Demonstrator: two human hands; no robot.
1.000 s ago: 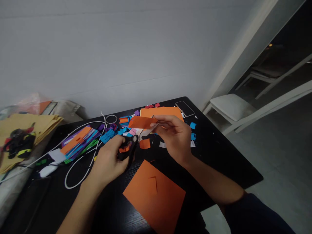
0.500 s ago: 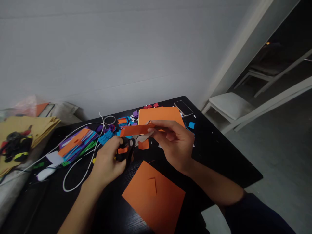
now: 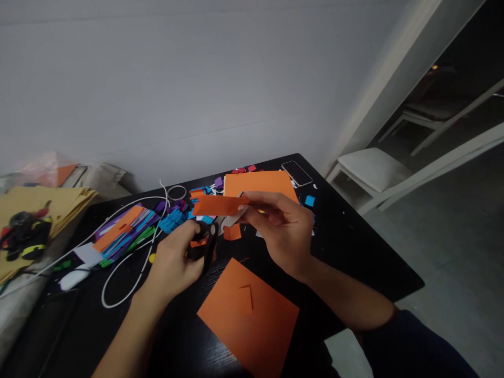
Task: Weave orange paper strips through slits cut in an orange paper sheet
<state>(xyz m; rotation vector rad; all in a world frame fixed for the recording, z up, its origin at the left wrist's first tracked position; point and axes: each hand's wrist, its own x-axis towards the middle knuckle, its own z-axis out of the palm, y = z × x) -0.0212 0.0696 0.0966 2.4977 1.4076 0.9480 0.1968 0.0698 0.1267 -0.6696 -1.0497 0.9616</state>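
Note:
My left hand [image 3: 175,257] is closed round the black handles of a pair of scissors [image 3: 213,229], whose blades point up and right. Between thumb and fingers, my right hand [image 3: 285,226] pinches an orange paper strip [image 3: 216,205]. The strip lies over the blades, and the blade tips reach to my right fingertips. Just below the blades, a small orange paper piece [image 3: 232,231] rests on the table. Nearer to me lies an orange paper sheet [image 3: 252,325] with a small flap-like mark on it. Behind my right hand is a stack of orange paper [image 3: 262,184].
A black table [image 3: 354,262] carries cut paper strips [image 3: 126,231], blue scraps [image 3: 173,219], a white cable [image 3: 108,281], a white mouse [image 3: 74,277] and a phone [image 3: 296,174]. Yellow envelopes [image 3: 74,205] are piled at left. A white chair [image 3: 370,168] stands beyond the right edge.
The orange strip has tilted so more of its face shows, and its left end sits slightly higher. Both hands stay in nearly the same place.

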